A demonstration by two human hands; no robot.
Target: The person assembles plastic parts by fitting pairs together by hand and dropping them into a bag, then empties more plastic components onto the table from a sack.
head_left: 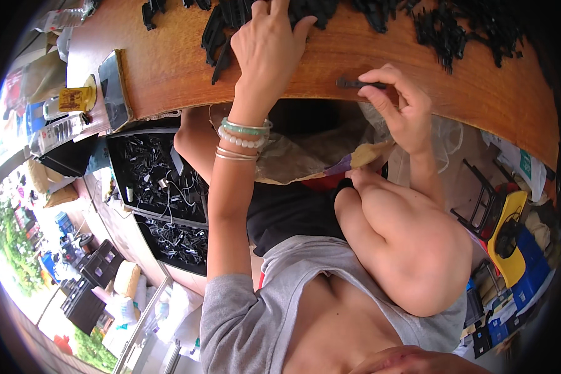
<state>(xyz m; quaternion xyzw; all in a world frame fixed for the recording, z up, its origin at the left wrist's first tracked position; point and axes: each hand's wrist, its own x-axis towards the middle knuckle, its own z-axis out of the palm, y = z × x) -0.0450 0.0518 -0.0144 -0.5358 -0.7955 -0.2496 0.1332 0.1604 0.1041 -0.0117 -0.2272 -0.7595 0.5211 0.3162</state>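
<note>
My right hand [405, 106] pinches a small, slim black plastic piece [350, 83] between thumb and fingertips, just over the front edge of the wooden table [168, 68]. Farther up and to the left, my left hand [269, 47] reaches over a pile of black plastic parts [234, 14] at the far side. Its thumb is spread away from the stretched fingers, whose tips run to the top edge of the view. Bracelets circle that wrist. Near the hand's left side lie long black parts [213, 37].
More heaps of black parts [442, 34] lie at the far right. A phone-like slab [115, 87] and a yellow container [76, 99] sit at the left. Below are black trays [149, 165] of small parts and cables. A yellow-and-black object [508, 240] stands at right.
</note>
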